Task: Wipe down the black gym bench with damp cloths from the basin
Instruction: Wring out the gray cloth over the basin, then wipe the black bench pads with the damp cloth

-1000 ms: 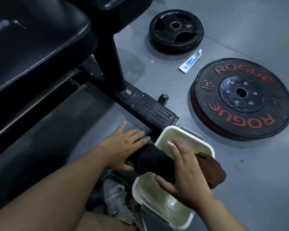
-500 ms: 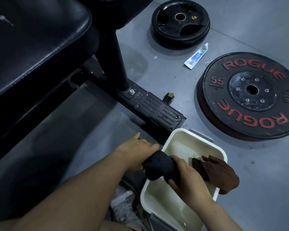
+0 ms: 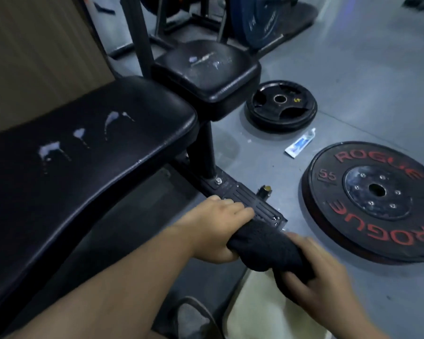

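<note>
Cream plastic shows at five o'clock along the bottom edge: the basin [image 3: 255, 314], only partly in view, stands on the floor beside a grey shoe [image 3: 194, 316] at six. Just above it hangs the black cloth [image 3: 267, 248], rolled into a thick bundle. The left hand [image 3: 218, 228] has its fingers curled tight round the cloth's left end. The right hand [image 3: 323, 277], somewhat blurred, is clenched round the other end. I read this as wringing, though no drip can be made out.

Past the knuckles, near the centre, lies the bench's ribbed steel foot [image 3: 250, 201]. At nine o'clock the long black bench pad [image 3: 96, 172] carries three pale smears [image 3: 49, 150], and at twelve the smaller seat pad [image 3: 218, 89] shows whitish streaks too. By that evidence the wiping proper has not yet reached either pad. The task seems to be at its preparing step, with both surfaces left to do.

At three o'clock a red-lettered weight plate [image 3: 377, 201] lies flat on the grey floor. A small white-and-blue tube [image 3: 300, 143] is near it at two, and a smaller black plate [image 3: 282, 106] lies at one. Farthest off, between twelve and one, a blue plate [image 3: 262, 18] stands on edge — well apart from the work.
</note>
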`<state>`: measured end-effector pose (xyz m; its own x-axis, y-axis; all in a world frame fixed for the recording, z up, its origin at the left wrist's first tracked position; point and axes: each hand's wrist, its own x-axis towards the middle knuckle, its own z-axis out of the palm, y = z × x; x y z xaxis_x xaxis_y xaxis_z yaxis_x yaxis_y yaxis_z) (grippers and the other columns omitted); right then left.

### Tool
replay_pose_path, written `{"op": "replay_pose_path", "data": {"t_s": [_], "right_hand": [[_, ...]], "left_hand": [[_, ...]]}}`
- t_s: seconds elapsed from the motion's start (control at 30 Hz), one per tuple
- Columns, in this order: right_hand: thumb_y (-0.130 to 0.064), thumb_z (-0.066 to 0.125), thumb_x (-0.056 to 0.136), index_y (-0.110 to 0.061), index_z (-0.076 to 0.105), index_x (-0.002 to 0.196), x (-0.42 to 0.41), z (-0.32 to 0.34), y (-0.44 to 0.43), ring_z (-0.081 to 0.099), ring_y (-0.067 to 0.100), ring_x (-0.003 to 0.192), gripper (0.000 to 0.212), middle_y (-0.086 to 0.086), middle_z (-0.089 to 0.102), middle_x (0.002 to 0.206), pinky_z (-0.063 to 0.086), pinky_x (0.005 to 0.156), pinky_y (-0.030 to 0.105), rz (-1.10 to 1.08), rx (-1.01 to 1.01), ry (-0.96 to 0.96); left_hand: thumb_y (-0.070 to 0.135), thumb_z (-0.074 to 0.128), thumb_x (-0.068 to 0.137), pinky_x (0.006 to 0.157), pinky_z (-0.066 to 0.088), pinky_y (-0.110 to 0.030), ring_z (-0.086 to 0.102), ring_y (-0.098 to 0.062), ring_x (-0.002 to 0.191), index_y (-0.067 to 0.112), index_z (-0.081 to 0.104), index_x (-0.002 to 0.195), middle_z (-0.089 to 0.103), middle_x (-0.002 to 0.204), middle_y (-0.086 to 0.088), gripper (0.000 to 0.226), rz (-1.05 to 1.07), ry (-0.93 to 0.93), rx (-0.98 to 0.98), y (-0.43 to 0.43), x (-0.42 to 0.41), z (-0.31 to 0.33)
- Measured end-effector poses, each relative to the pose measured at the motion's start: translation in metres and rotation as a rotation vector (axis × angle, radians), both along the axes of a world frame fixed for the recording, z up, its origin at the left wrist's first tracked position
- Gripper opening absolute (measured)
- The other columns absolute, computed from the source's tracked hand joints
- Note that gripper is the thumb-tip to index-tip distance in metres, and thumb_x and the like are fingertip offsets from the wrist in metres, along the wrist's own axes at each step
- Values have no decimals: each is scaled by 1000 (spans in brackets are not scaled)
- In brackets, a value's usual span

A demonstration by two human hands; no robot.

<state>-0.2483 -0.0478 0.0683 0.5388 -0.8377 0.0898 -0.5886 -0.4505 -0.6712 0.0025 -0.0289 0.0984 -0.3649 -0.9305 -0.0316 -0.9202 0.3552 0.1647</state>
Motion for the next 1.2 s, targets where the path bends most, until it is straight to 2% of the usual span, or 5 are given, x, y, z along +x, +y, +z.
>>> {"op": "replay_pose_path", "data": {"t_s": [0.13,0.47,0.6,0.7,1.2], "right_hand": [[-13,68,65,-23,65,122,7,48,-16,61,4,94,58,-13,63,103,43,81,15,16,-165,-117],[-35,65,65,-31,63,118,72,147,-42,66,6,103,54,-21,64,115,50,84,30,192,-324,-172],[-35,66,64,-42,37,137,122,171,-50,62,4,101,79,-24,61,120,49,76,28,225,-304,-105],[-29,68,71,-39,36,139,162,185,-65,60,13,107,77,-15,60,125,50,81,34,237,-348,-86],[-51,53,78,-19,42,130,259,172,-112,47,20,106,62,-4,47,114,44,86,33,309,-472,187]], "left_hand": [[48,65,66,86,42,-39,55,-17,83,23,50,101,56,89,8,45,135,53,-100,11,-3,45],[44,57,67,99,38,-49,54,-22,87,19,60,109,56,91,4,49,184,-136,-400,24,56,141],[39,64,73,114,15,-68,44,-22,123,23,48,131,51,115,-1,62,182,-303,-278,-4,98,186],[31,62,82,110,3,-76,12,-25,148,27,37,141,36,142,-6,64,285,-411,-200,-34,122,208],[16,62,84,110,6,-75,7,-24,146,33,28,148,20,152,-10,74,488,-310,-37,-74,196,173]]}}
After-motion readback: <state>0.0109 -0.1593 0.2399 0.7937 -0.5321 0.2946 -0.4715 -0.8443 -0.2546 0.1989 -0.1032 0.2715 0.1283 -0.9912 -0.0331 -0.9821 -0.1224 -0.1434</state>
